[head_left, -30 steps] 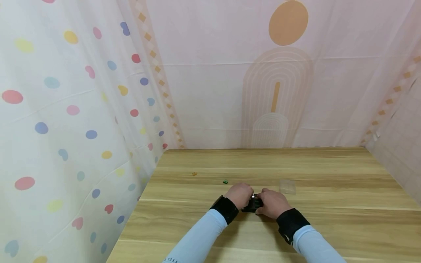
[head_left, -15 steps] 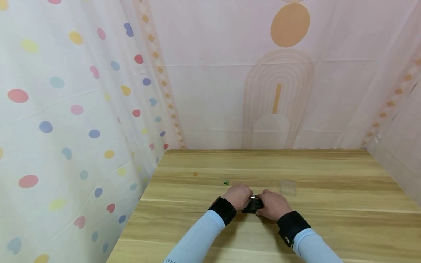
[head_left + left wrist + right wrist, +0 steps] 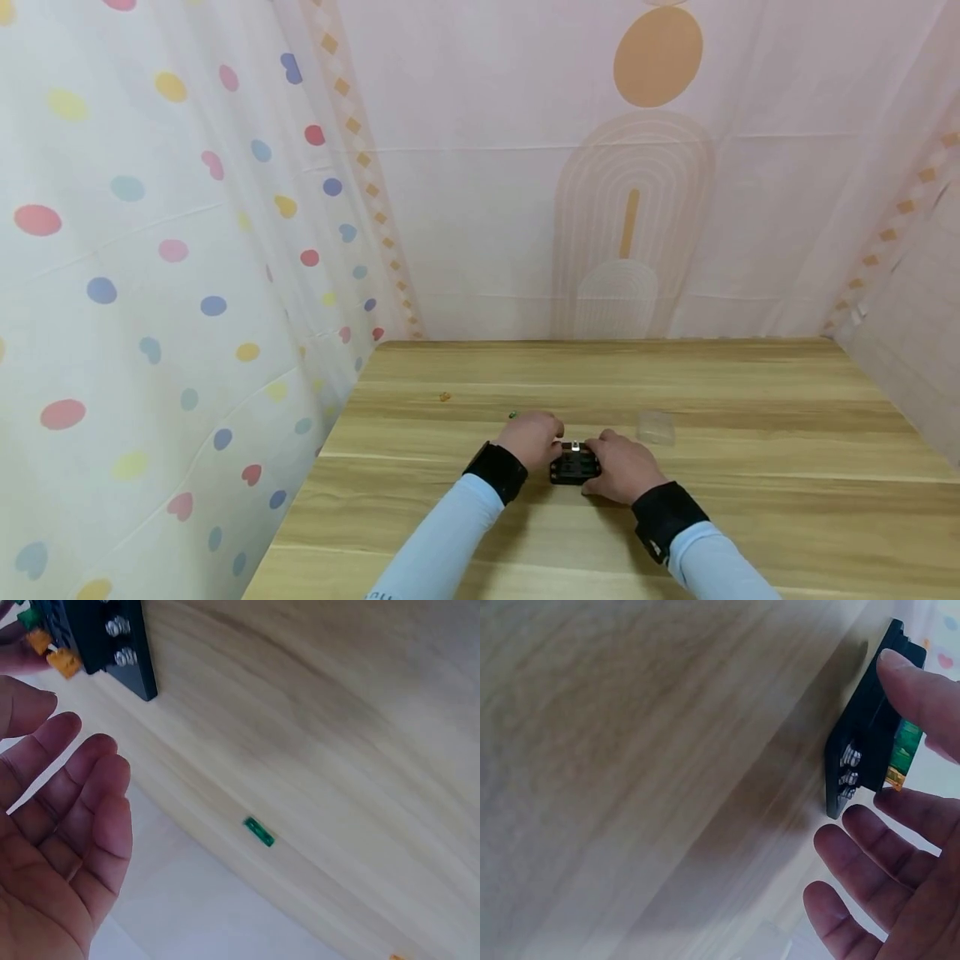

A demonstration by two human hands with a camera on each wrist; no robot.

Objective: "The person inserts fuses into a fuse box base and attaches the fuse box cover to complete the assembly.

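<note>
A small black fuse block (image 3: 574, 468) with metal terminal screws (image 3: 849, 755) sits on the wooden table between the two hands. Green and orange blade fuses (image 3: 64, 662) stand in its top. My right hand (image 3: 626, 468) grips the block's right end, the thumb on its near side and the forefinger by the fuses. At the block's left, my left hand (image 3: 530, 439) is a little apart from it. Its fingers are loosely curved and hold nothing in the left wrist view. A loose green blade fuse (image 3: 259, 831) lies on the table beyond the left hand.
An orange blade fuse (image 3: 445, 397) lies farther back on the left of the wooden table (image 3: 787, 417). A clear plastic cover (image 3: 656, 427) rests behind the right hand. Patterned curtains (image 3: 480, 208) hang at the table's back and left side.
My left hand has come off the fuse block and moved left, so more of the block shows. It now partly covers the loose green fuse. My right hand has stayed on the block.
</note>
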